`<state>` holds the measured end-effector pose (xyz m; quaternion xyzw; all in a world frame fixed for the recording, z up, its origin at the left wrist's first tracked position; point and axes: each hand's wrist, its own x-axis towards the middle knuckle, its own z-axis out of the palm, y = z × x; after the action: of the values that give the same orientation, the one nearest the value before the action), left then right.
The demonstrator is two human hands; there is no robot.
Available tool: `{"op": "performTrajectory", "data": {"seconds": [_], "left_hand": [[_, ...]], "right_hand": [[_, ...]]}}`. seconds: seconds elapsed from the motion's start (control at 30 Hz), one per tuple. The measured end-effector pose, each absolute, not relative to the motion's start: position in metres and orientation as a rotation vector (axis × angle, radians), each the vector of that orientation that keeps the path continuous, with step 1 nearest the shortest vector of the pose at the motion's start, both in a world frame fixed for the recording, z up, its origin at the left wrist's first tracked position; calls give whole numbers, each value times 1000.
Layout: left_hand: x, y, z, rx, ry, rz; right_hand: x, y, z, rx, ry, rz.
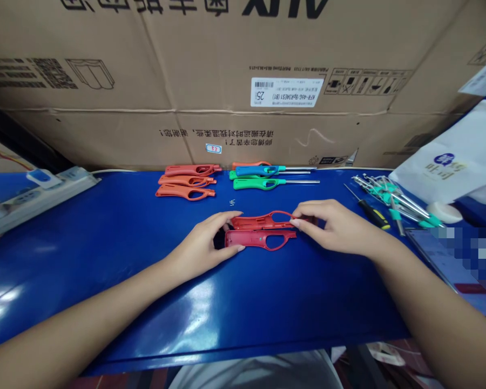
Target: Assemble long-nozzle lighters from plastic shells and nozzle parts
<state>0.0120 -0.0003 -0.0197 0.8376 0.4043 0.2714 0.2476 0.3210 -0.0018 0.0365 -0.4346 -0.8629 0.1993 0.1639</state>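
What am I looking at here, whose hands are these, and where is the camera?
There is no machine: these are a person's two bare hands, filmed by one camera worn on the head, looking forward and down. On the blue table the left hand clasps the left end of a red shell pair, two plastic handle halves lying side by side. The right hand pinches the upper red shell at its right end. Behind lie orange shells and assembled blue and green lighter-like tools. To the right are a screwdriver and metal tubes; a cardboard box stands behind.
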Motion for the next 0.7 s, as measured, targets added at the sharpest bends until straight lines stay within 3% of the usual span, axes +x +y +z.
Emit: {"op": "performTrajectory", "data": {"seconds": [0.23,0.7], "left_hand": [[12,-2,-17,2383,1010,750],[14,-4,-13,2313,1016,791]], "right_hand": [[327,-4,48,-1403,-2163,847],[322,-3,57,-1413,-1866,1061]]}}
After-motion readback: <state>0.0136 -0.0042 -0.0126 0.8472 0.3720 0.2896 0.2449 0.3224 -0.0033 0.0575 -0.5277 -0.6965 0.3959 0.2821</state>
